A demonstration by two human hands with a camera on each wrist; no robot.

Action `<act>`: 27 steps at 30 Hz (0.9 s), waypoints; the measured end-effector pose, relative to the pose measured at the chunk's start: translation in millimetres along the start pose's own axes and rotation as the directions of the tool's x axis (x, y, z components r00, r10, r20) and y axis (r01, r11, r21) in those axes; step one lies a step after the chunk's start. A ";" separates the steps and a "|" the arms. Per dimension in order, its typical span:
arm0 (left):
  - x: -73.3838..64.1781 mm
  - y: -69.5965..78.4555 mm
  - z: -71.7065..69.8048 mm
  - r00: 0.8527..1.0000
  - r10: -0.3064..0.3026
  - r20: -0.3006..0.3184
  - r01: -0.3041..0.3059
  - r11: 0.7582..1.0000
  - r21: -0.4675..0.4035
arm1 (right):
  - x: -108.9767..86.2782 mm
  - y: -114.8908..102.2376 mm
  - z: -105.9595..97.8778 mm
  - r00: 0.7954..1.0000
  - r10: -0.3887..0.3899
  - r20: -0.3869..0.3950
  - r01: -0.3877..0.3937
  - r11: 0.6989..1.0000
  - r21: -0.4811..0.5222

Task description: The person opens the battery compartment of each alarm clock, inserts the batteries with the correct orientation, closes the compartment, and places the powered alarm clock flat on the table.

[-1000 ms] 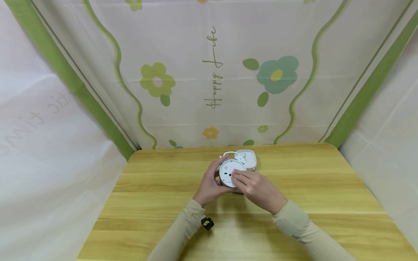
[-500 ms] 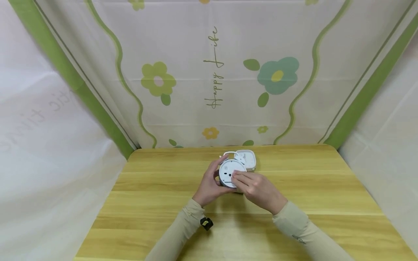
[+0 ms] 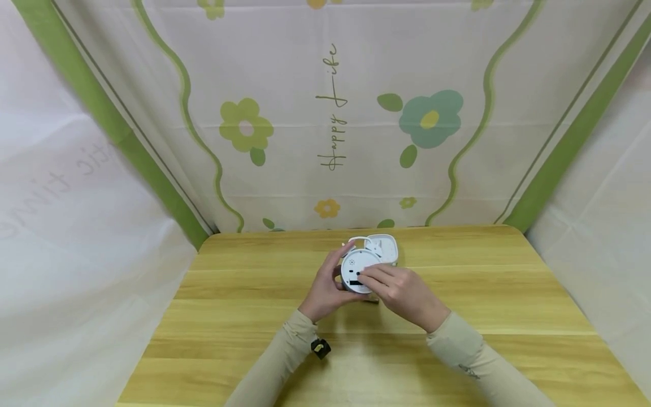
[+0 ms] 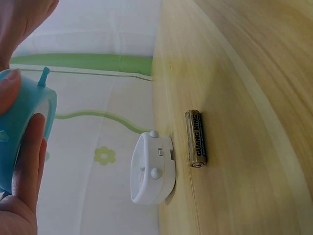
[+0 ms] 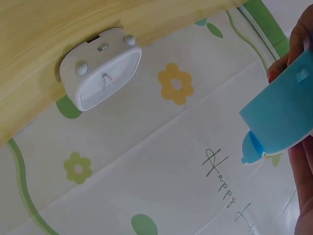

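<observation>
A blue twin-bell alarm clock (image 3: 358, 259) is held up with its white back towards me. My left hand (image 3: 326, 288) grips its rim, thumb below and fingers round the left side. On that back a dark battery slot (image 3: 354, 282) shows beside the fingertips. My right hand (image 3: 404, 297) has its fingers bent together at the slot, pinching at the battery cover, which they mostly hide. In the left wrist view, a dark brown and gold battery (image 4: 196, 139) marked GUANG MING lies on the table under the held clock.
A white alarm clock (image 5: 102, 68) with two round knobs lies face up on the table behind the held clock. The wooden table (image 3: 229, 339) runs back to a flowered curtain (image 3: 356, 68). Fabric walls flank both sides. A black strap piece (image 3: 320, 347) hangs at my left wrist.
The right fingertips have slid slightly left and down on the clock's back. A thin dark line beside them has widened into a black slot. The left hand keeps its grip.
</observation>
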State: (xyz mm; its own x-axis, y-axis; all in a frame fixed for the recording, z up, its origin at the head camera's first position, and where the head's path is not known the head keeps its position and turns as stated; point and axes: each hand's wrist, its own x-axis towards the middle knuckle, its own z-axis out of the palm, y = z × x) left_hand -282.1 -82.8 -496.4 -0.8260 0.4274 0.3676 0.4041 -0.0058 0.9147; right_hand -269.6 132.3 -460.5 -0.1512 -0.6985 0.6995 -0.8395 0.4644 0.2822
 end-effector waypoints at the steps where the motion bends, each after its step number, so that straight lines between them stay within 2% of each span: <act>1: 0.2 -0.3 0.1 1.000 -0.001 0.003 0.001 1.000 0.002 | -0.3 0.1 -0.1 1.000 -0.005 0.002 0.005 1.000 -0.006; 11: 0.2 1.1 1.2 1.000 -0.016 0.013 0.016 0.999 0.032 | -3.7 1.0 1.0 0.999 -0.039 -0.001 0.039 0.999 0.000; 15: -0.3 1.9 1.2 1.000 -0.024 0.005 0.024 0.999 0.049 | -3.8 1.9 0.1 0.999 -0.037 -0.004 0.037 0.999 0.033; 22: -1.9 0.7 0.7 1.000 -0.018 -0.002 0.018 0.999 0.043 | -4.6 5.2 -4.5 0.996 -0.001 -0.090 0.010 0.995 0.098; 27: -2.6 2.5 0.2 1.000 -0.029 -0.007 0.029 0.999 0.035 | -6.3 7.6 -13.7 0.989 0.074 -0.130 -0.052 0.985 0.164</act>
State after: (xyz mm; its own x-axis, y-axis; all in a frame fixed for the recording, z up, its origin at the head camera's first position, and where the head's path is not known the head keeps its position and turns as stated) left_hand -278.8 -83.7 -495.1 -0.8399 0.4211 0.3424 0.3936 0.0382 0.9185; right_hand -267.9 147.7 -453.7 -0.1435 -0.5856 0.7978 -0.9046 0.4046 0.1343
